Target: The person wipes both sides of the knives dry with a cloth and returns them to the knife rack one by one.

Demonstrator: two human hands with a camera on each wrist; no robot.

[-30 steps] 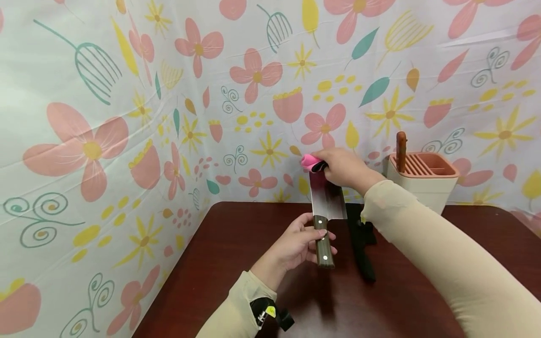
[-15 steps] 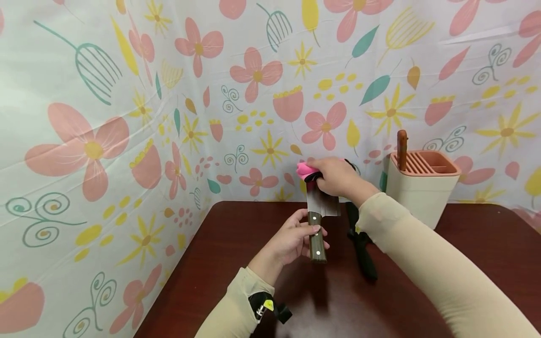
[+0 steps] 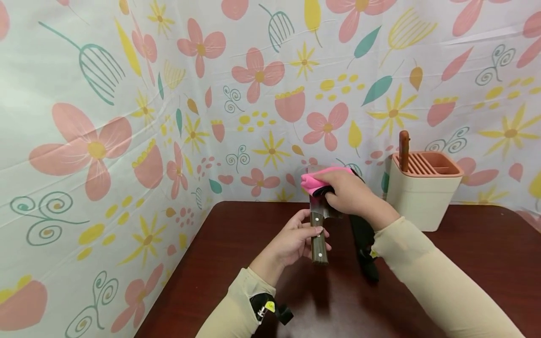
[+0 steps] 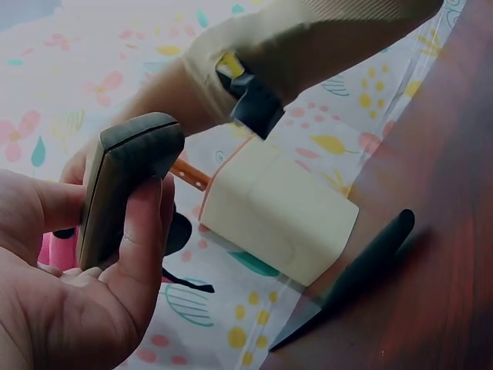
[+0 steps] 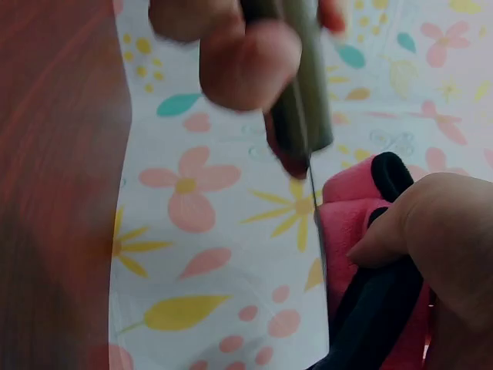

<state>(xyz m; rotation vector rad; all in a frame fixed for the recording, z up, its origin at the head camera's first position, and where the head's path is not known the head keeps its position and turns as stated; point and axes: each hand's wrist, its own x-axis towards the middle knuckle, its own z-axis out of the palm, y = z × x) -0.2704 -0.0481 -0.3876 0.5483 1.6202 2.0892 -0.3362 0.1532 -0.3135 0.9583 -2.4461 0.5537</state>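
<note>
- Two hands share one broad steel cleaver with a brown riveted wooden handle [image 3: 317,220], raised above the glossy dark red-brown surface [image 3: 228,267], blade toward 12 o'clock, handle toward 6
- Left hand [image 3: 290,243] is clamped on the handle, thumb on the near side and fingers behind, probably to steady the cleaver with skin away from its edge
- Right hand [image 3: 351,190] is clamped on a folded pink cloth with black trim [image 3: 312,182], pressed to the blade; the padding likely shields the fingers
- Towards 4 o'clock from the cleaver lies a black-handled knife [image 4: 343,287]; between 2 and 3 stands a cream box-shaped holder with a slotted terracotta top [image 3: 422,202], its slots upward, presumably to keep handles like the orange-brown wooden one [image 3: 404,151] reachable
- Since half a second ago the cloth has slid lower, nearer the handle, and what looks like the blade's far end shows above it
</note>
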